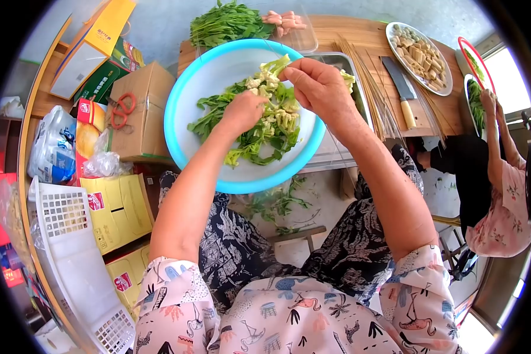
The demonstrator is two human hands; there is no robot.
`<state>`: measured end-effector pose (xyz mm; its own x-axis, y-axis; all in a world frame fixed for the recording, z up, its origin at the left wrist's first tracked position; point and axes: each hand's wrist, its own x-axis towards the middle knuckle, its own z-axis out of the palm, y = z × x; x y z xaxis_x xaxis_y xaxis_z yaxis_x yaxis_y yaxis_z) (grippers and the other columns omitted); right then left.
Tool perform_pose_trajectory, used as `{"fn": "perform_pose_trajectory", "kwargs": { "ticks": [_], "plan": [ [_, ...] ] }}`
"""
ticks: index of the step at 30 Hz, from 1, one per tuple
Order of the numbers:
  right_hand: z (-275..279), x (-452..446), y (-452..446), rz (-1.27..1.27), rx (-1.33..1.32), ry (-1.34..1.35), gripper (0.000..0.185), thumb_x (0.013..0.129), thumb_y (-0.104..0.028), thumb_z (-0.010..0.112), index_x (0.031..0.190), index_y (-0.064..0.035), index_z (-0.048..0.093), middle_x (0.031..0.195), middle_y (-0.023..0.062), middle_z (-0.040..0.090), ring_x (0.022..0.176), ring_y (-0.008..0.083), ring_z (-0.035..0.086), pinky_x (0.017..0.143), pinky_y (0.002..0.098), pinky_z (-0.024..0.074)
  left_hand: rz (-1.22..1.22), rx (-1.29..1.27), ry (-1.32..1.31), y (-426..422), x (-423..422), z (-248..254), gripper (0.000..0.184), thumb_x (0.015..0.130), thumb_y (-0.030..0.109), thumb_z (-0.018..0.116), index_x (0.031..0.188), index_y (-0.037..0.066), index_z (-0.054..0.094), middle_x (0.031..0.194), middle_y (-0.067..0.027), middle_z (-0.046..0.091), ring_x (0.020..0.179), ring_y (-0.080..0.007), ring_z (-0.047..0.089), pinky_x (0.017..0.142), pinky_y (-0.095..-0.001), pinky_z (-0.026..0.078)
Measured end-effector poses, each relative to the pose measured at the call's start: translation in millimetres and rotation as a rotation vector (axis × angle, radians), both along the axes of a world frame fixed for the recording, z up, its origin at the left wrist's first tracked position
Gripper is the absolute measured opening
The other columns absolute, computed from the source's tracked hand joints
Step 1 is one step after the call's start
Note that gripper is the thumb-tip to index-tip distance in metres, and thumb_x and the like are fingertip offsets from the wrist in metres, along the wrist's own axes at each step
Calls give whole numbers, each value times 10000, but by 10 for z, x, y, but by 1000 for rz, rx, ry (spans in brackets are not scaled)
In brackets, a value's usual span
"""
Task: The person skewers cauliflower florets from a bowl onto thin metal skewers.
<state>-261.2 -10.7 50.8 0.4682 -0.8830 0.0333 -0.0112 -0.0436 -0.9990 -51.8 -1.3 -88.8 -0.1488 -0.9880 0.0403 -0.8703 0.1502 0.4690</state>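
Note:
A white basin with a blue rim [173,118] holds leafy greens [209,112] and pale cauliflower florets [286,120]. Over its far right side, my right hand [321,88] is closed in a pinch on a cauliflower floret [269,72] with a light green stem. My left hand [242,112] is inside the basin, its fingers curled beside the florets; what they grip, if anything, is hidden. To the right of my right hand, more cauliflower [348,79] shows at a metal tray [363,97].
Thin bamboo skewers [369,88] and a cleaver [400,82] lie on the wooden table [360,26], near a plate of food pieces [422,56]. Greens [227,23] stand behind the basin. Boxes [141,112], scissors [123,110] and a white basket [71,248] are left. A co-worker [501,189] handles greens at right.

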Motion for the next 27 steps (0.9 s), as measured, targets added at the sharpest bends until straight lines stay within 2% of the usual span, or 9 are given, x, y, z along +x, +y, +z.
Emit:
{"fn": "perform_pose_trajectory", "kwargs": {
  "ticks": [4, 6, 9, 10, 12, 13, 18, 20, 27],
  "plan": [
    [-12, -24, -26, 5, -15, 5, 179, 917, -153, 552, 866, -6, 640, 539, -31, 467, 476, 33, 413, 430, 209, 318, -11, 0, -148, 28, -15, -43, 262, 794, 170, 616, 1045, 131, 685, 1076, -156, 601, 1028, -327, 562, 899, -429, 461],
    [2, -40, -30, 1, -23, 9, 182, 919, -155, 548, 867, -7, 641, 537, -32, 469, 475, 34, 414, 430, 211, 317, 59, 41, -42, -34, 19, 24, 257, 796, 167, 623, 1033, 80, 666, 959, -119, 618, 916, -300, 608, 813, -405, 479],
    [10, -59, -33, -5, -31, 22, 189, 921, -160, 544, 867, -7, 640, 534, -31, 470, 475, 37, 417, 430, 218, 314, 289, 154, 479, -104, 137, 192, 212, 829, 160, 661, 996, 31, 640, 841, -17, 617, 772, -156, 658, 651, -298, 509],
    [12, -62, -32, -7, -32, 30, 194, 921, -164, 543, 865, -5, 639, 532, -29, 470, 475, 39, 419, 430, 223, 312, 288, 153, 478, -99, 137, 249, 212, 829, 160, 661, 996, 31, 640, 841, -17, 617, 772, -156, 658, 651, -298, 509],
    [17, -63, -23, 0, -48, 66, 199, 921, -168, 543, 862, -2, 637, 531, -25, 471, 476, 41, 420, 432, 229, 313, 418, 167, 1013, -76, 167, 369, 263, 823, 93, 647, 1064, 3, 595, 874, -69, 641, 702, -164, 657, 620, -275, 525],
    [21, -57, -19, 7, -63, 103, 205, 920, -172, 543, 859, 0, 635, 530, -21, 472, 476, 44, 420, 434, 235, 315, 437, 181, 1096, -39, 142, 515, 305, 858, 62, 612, 1144, -9, 532, 898, -77, 631, 753, -170, 656, 641, -261, 525],
    [-32, -23, 6, 62, -134, 194, 197, 913, -176, 549, 859, -5, 633, 537, 0, 476, 493, 55, 438, 459, 253, 352, 345, 247, 1323, 76, 216, 813, 301, 903, 104, 586, 1183, 7, 533, 929, -66, 617, 878, -170, 628, 732, -283, 523],
    [-79, 9, 21, 78, -168, 243, 184, 903, -167, 559, 856, -4, 629, 575, 21, 512, 526, 75, 470, 490, 267, 391, 322, 259, 1489, 95, 262, 832, 236, 907, 119, 589, 1115, 8, 584, 890, -64, 633, 770, -142, 617, 703, -270, 521],
    [-116, 68, 77, 110, -222, 307, 167, 878, -159, 588, 859, 5, 614, 663, 115, 590, 573, 189, 528, 565, 340, 446, 300, 269, 1548, 162, 355, 912, 205, 912, 156, 594, 1063, 20, 613, 906, -66, 653, 710, -114, 588, 623, -245, 489]
  ]
}}
